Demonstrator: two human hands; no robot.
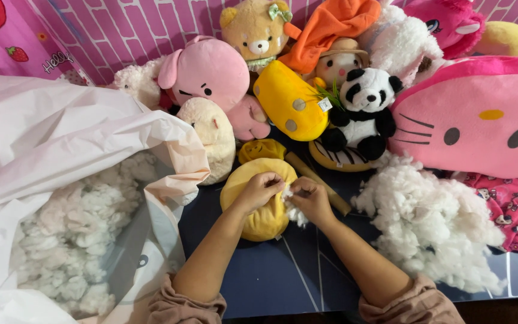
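Down on the dark blue tabletop (259,279), against a pink brick-patterned wall (121,27), a person works with both bare hands. Their left hand (260,189) is closed, pinching the top edge of a soft yellow plush shell (253,207) that lies near the table's middle. Their right hand (311,201) is closed too, fingertips clamped on a tuft of white stuffing fibre (292,210) right at the shell's side, the two hands nearly touching.

Counting what stands around: one big white plastic bag (49,138) on the left, gaping open and full of fluffy filling; one loose heap of white stuffing (433,228) on the right; one wooden stick (319,183) just behind the hands. Behind that, a packed row of soft toys, among them one pink pig plush (208,69), one tan teddy bear (256,27), one yellow spotted cushion toy (289,102), one black-and-white panda plush (364,111) and one large pink cat-face cushion (475,117).

Bare table shows only in front, between the forearms and along the near edge; bag and heap hem the hands in on either side.
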